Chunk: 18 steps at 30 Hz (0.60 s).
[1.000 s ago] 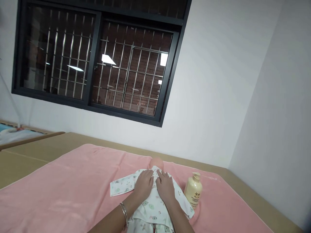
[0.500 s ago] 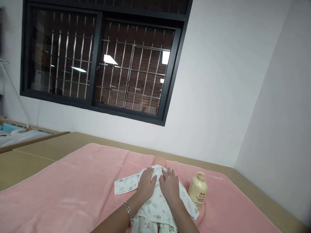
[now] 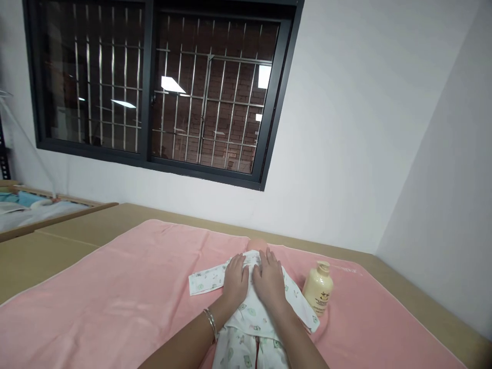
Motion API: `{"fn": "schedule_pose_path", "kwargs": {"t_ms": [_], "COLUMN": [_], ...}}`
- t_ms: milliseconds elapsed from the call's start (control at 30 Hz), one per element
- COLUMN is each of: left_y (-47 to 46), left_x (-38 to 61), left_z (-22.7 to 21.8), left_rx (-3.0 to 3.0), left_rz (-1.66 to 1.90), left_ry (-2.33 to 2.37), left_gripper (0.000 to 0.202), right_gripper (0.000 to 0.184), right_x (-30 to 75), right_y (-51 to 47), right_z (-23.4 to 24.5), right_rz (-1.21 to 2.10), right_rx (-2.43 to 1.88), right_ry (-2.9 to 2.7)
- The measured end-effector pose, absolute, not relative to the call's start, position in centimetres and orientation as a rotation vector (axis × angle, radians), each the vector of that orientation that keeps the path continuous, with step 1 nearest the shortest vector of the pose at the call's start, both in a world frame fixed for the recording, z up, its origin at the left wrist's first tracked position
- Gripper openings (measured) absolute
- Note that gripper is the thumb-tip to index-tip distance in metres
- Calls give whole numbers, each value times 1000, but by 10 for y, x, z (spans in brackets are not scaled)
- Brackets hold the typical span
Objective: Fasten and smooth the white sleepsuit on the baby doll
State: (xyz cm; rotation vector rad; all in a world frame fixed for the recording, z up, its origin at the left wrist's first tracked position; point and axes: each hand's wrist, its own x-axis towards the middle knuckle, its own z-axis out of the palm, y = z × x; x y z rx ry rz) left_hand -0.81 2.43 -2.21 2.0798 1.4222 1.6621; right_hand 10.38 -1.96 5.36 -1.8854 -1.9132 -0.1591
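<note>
A baby doll (image 3: 257, 245) lies on the pink blanket (image 3: 146, 287), its head toward the wall. It wears a white top (image 3: 251, 312) printed with green leaves and small figures, with matching trousers (image 3: 234, 351). My left hand (image 3: 236, 279) rests flat on the left side of the doll's upper chest, a silver bangle at the wrist. On the other side of the chest lies my right hand (image 3: 268, 277), its fingers stretched toward the doll's neck. Both hands are open and hold nothing. A cream-yellow bottle (image 3: 319, 289) stands beside the sleeve at the right.
Beneath the blanket is a tan tabletop (image 3: 77, 230) reaching back to the white wall (image 3: 338, 128). A dark-framed window (image 3: 207, 107) with metal bars is above. At far left, a wooden-edged crib or tray (image 3: 46, 212) contains white and blue cloth.
The camera view has tilted slightly, so the scene sits a little differently. Both hands stay on the doll's chest, with their fingers a little closer together.
</note>
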Motion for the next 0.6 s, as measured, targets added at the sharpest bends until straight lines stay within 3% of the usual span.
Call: {"fn": "schedule_pose_path", "kwargs": {"t_ms": [333, 600], "left_y": [16, -29], "left_x": [-10, -41], "left_z": [-12, 75], "left_rx": [2101, 2144], "left_rz": [1601, 1283], "left_ry": [1531, 1780], "left_gripper": [39, 41], "right_gripper": [48, 54], "right_x": [108, 115], "right_y": [-18, -9], "right_z": [51, 35], "right_rz": [-145, -232], "right_rx": [-1870, -1676], "right_ry": [-1896, -2024]}}
